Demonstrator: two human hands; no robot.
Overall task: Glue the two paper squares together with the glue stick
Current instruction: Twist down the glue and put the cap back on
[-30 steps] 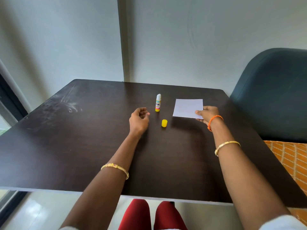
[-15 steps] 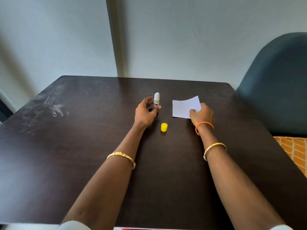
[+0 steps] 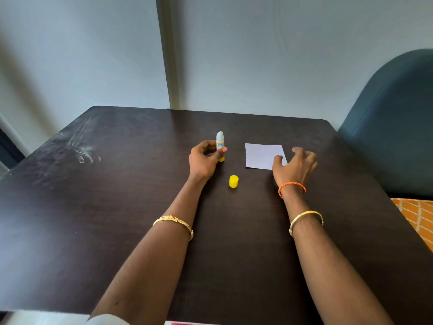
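The glue stick [image 3: 220, 141] stands upright on the dark table [image 3: 117, 207], uncapped, its white tip showing above a yellow body. My left hand [image 3: 203, 159] is wrapped around its lower part, thumb and fingers on the barrel. Its yellow cap [image 3: 233, 181] lies apart, nearer to me. A white paper square [image 3: 262, 155] lies flat to the right; I cannot tell whether a second square lies under it. My right hand [image 3: 295, 165] hovers over the paper's right corner with fingers spread, the thumb near the paper's edge.
A dark teal chair [image 3: 396, 127] stands at the table's right side, with orange patterned fabric [image 3: 414, 219] below it. The wall runs close behind the table's far edge. Scuff marks [image 3: 79, 148] show on the table's left part.
My left hand reached the glue stick and closed around it. My right hand let the lifted paper corner drop flat and opened its fingers above it.
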